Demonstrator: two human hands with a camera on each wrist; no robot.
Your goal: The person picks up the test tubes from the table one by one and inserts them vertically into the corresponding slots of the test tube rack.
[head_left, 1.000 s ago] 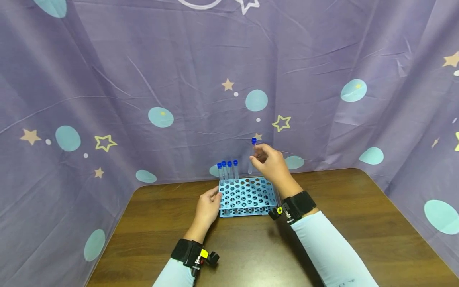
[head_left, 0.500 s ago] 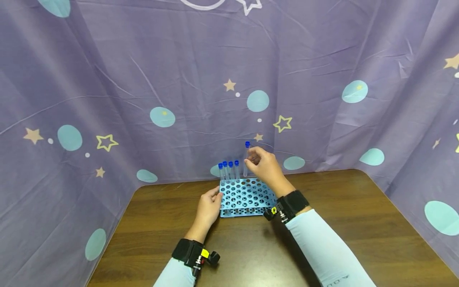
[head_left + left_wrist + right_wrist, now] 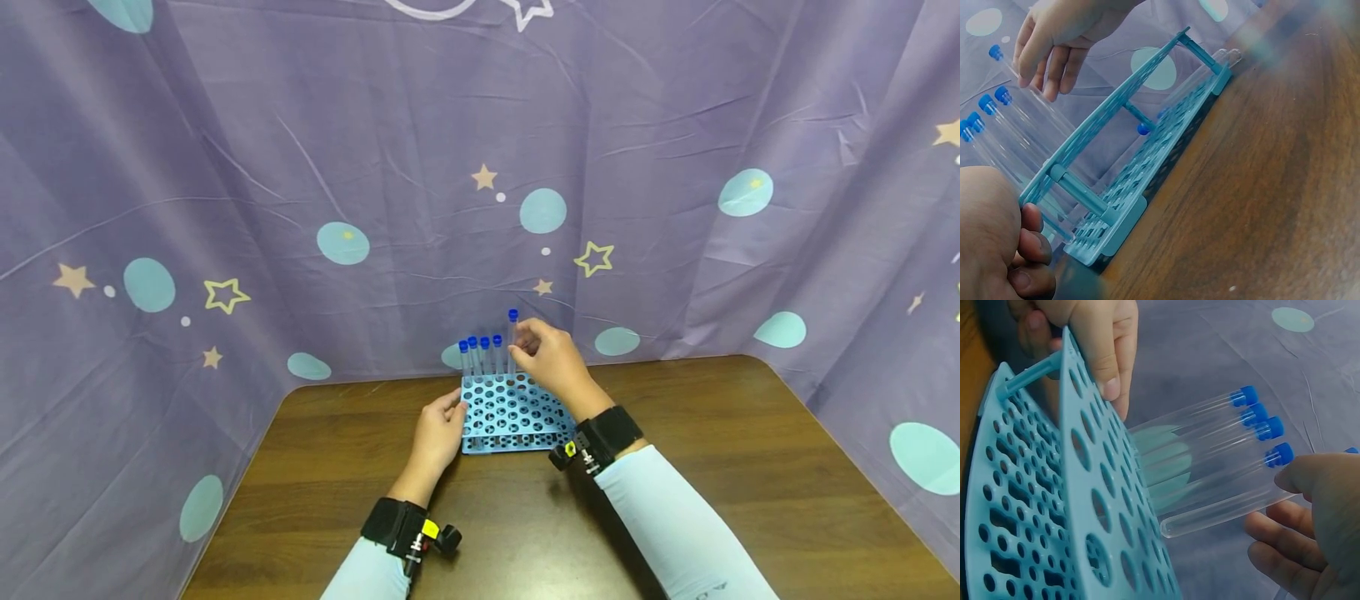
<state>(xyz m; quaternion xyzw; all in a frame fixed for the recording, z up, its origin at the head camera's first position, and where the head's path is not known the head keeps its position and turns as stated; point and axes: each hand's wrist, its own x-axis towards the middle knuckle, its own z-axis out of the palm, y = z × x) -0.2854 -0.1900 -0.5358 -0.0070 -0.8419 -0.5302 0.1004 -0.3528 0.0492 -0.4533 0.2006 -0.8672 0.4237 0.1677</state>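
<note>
My right hand (image 3: 553, 360) pinches a clear test tube (image 3: 1229, 512) with a blue cap (image 3: 513, 314) between thumb and fingers. The tube stands nearly upright over the back row of a blue test tube rack (image 3: 517, 417); in the right wrist view its rounded bottom is right at the top plate. My left hand (image 3: 438, 435) grips the rack's left end, its thumb (image 3: 1110, 387) on the top plate. Several capped test tubes (image 3: 1204, 425) stand in the back left holes, beside the held tube.
Beyond the rack, more clear tubes (image 3: 1200, 78) and a blue cap (image 3: 1143, 129) show in the left wrist view. The rack stands on a wooden table (image 3: 360, 442), near its back edge. A purple patterned curtain (image 3: 420, 167) hangs behind.
My right hand has moved left and down with the test tube, bringing it from above the rack's right half to beside the standing tubes. My left hand stays on the rack.
</note>
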